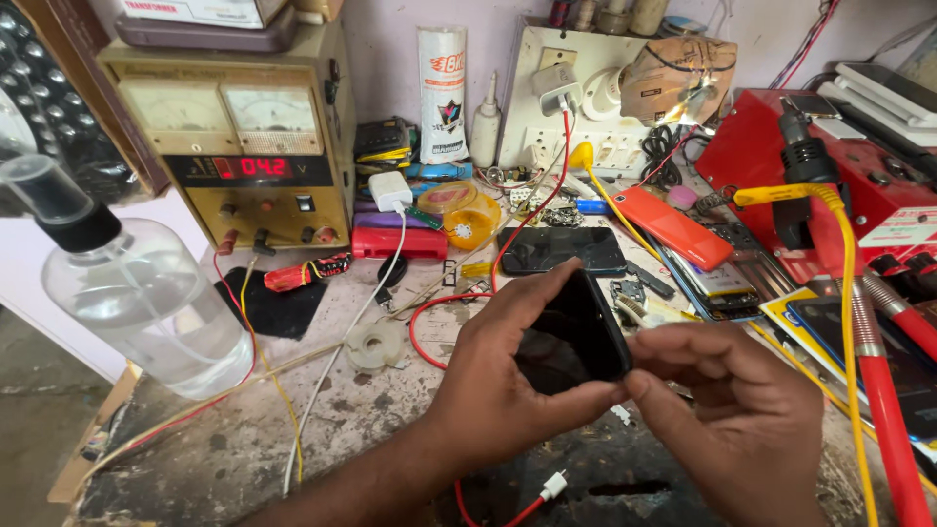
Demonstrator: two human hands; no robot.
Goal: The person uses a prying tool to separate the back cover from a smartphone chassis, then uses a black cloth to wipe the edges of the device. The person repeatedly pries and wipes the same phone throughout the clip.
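cluttered repair counter (pixel 244 429) with wires everywhere, and the black phone (pixel 576 332) is up over it, left hand (pixel 508 376) cupping it, right hand (pixel 727 410) pinching its edge to steady it.

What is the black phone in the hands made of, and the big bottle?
The phone, held by the left hand and right hand, looks like glossy black glass or plastic: its face shines. The bottle seems clear plastic, since you see liquid through it; its cap looks matte black plastic.
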